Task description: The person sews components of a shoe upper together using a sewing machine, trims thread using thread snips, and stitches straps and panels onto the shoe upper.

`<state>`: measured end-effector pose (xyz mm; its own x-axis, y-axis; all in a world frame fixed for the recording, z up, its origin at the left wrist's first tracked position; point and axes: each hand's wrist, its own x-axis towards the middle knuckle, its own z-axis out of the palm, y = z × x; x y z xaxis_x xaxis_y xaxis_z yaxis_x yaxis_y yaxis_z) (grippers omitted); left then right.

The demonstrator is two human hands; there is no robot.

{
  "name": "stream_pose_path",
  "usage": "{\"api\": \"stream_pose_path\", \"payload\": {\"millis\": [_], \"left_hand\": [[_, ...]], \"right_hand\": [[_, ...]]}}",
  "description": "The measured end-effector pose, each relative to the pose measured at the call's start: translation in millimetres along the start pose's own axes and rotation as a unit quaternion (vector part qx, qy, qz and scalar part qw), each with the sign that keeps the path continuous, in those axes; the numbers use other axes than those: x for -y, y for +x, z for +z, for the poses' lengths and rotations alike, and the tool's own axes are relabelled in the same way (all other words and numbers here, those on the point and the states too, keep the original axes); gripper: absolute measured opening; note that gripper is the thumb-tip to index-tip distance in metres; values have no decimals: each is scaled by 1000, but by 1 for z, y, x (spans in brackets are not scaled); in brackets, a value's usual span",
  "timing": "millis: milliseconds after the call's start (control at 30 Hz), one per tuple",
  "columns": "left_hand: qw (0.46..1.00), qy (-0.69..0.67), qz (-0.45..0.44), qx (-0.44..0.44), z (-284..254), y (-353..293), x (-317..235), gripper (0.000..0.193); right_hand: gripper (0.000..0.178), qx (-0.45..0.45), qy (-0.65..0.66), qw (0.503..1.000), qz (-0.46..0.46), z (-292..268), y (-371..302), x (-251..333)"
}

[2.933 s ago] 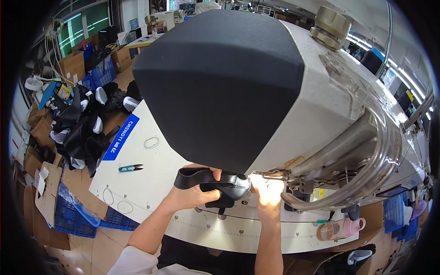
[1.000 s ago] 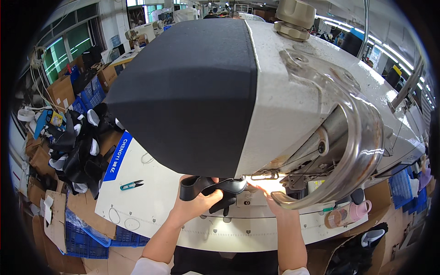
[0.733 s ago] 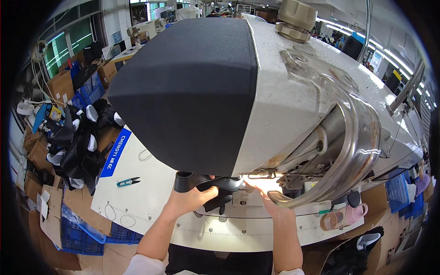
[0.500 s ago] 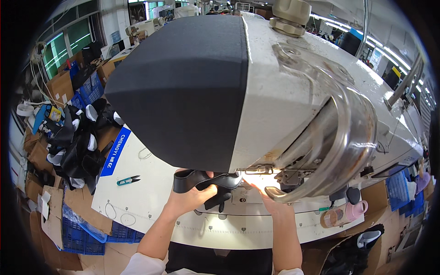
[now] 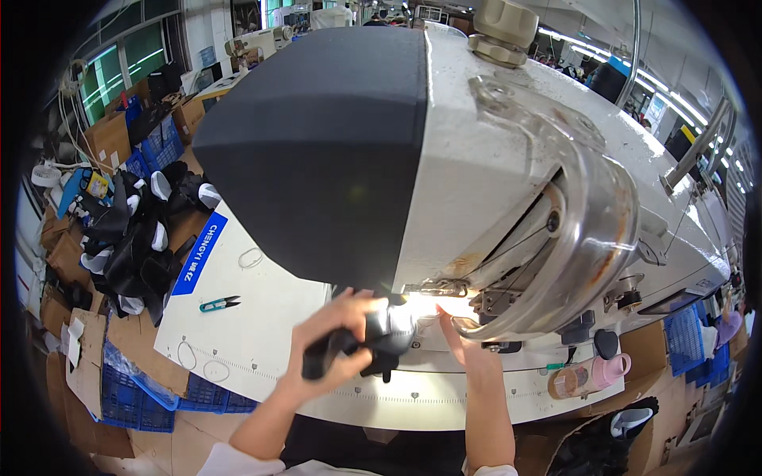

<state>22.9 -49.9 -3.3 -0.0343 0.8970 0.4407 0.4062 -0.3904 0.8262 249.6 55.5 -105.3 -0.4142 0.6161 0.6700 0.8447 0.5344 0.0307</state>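
A black leather-like piece (image 5: 389, 339), curved and glossy under the lamp, is gripped in my left hand (image 5: 317, 345). The fingers of that hand lie over its top, and the thumb presses from the near side. Just right of it, my right hand (image 5: 470, 349) reaches up beneath the needle area of a large sewing machine (image 5: 452, 159). Its fingertips are washed out by the bright lamp and partly covered by the curved metal guard (image 5: 591, 262), so what they touch cannot be made out.
Teal thread snips (image 5: 220, 305) and loose thread loops lie on the white table (image 5: 262, 341) at left. A pink-lidded bottle (image 5: 587, 375) lies at the right edge. Black-and-white shoe parts (image 5: 135, 246) are heaped at left, above blue crates (image 5: 139, 404) and cardboard.
My left hand has turned over the black piece, bringing its fingers on top, and the piece has tilted. My right hand has shifted slightly left. The whole view has moved a little.
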Motion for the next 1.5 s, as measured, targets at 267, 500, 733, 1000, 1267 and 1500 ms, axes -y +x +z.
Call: {"api": "stream_pose_path", "payload": {"millis": [267,500,733,1000,1267,1500], "left_hand": [[993,54,99,-32,8,-3,-14,28],[999,10,0,44,-3,16,-6,29],[999,-3,16,46,-8,23,-4,25],[999,17,18,46,-9,28,-1,23],[998,-15,15,63,-9,31,5,23],[995,-58,-3,84,-16,33,10,19]], "right_hand": [[22,117,311,923,192,3,-17,-12],[31,215,375,851,298,-62,32,27],[33,183,455,829,267,-35,17,17],[25,152,571,757,277,-10,7,12],[25,105,584,735,327,-12,13,20],[18,86,709,594,370,-41,34,36]]}}
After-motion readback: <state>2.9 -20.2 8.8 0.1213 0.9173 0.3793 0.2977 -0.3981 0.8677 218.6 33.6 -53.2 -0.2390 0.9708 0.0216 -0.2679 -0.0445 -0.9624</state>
